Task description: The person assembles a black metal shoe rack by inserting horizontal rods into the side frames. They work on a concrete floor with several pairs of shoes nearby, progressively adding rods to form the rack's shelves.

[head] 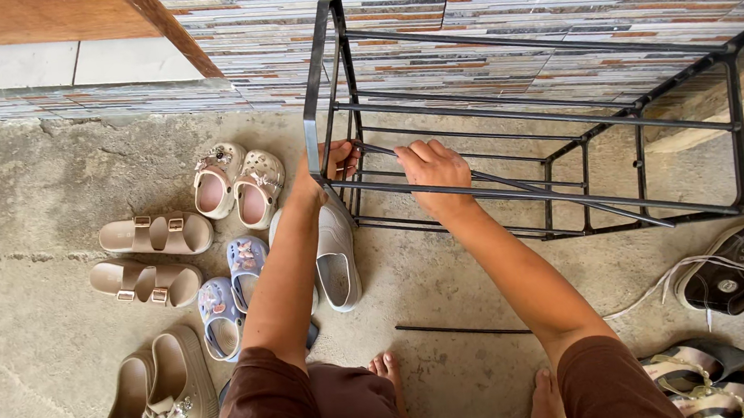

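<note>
Rack [526,124] at 12 o'clock on the concrete; left hand [326,170] clenched on its corner post, right hand [433,166] gripping a rod [550,193] — best hold the frame steady, seating rod ends squarely; spare rod [463,330] lies at 6 o'clock.

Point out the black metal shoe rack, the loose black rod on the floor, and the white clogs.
black metal shoe rack [525,117], head view, upper rail
loose black rod [463,330], head view, mid-length
white clogs [337,255], head view, upper

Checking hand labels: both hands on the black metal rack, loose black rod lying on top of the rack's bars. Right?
Not quite. Both hands, left and right, are on the black metal rack, but the loose black rod lies on the concrete floor near the feet, per the head view.
</note>
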